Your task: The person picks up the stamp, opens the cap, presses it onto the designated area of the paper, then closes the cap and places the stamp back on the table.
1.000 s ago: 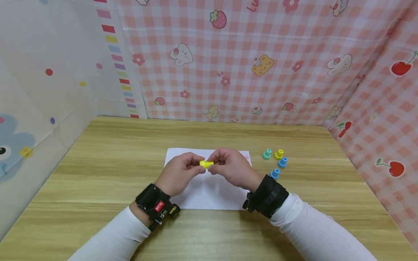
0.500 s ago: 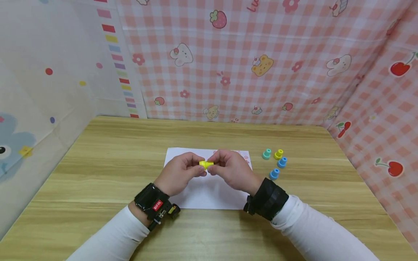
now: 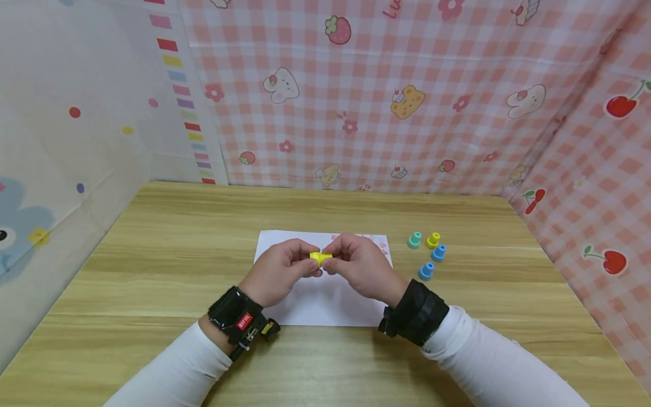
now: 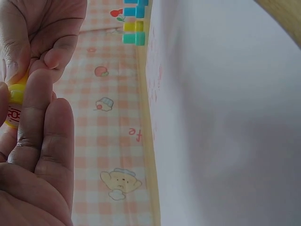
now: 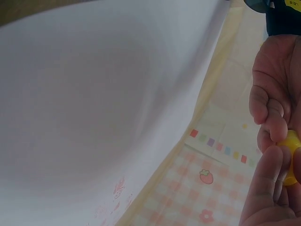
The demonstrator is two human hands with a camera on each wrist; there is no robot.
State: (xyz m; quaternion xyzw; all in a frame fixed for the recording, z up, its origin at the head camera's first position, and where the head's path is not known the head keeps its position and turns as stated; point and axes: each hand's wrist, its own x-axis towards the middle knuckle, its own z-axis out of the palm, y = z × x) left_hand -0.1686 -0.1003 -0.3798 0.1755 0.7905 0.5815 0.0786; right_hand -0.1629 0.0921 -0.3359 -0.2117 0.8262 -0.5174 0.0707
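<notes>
In the head view, my left hand (image 3: 277, 271) and right hand (image 3: 363, 265) meet over a white sheet of paper (image 3: 325, 308), holding a small yellow stamp (image 3: 320, 258) sideways between them. The left fingers and thumb pinch its wide end. Its narrower end is pinched by the right fingertips. Red markings show on the wide part of the stamp (image 4: 15, 106) in the left wrist view. The right wrist view gives only a partial look at the yellow stamp (image 5: 290, 141), as fingers cover much of it. Small red prints (image 3: 382, 246) mark the paper's far right corner.
Right of the paper stand a teal stamp (image 3: 414, 240), a yellow stamp (image 3: 433, 241) and two blue stamps (image 3: 438, 253), narrow ends up. All rest on a wood-grain table (image 3: 203, 215). Patterned cloth (image 3: 356, 102) hangs behind and at both sides.
Both hands keep hold of the yellow stamp in nearly the same spot. The right hand has shifted down very slightly since the first frame; the loose stamps stay put.
</notes>
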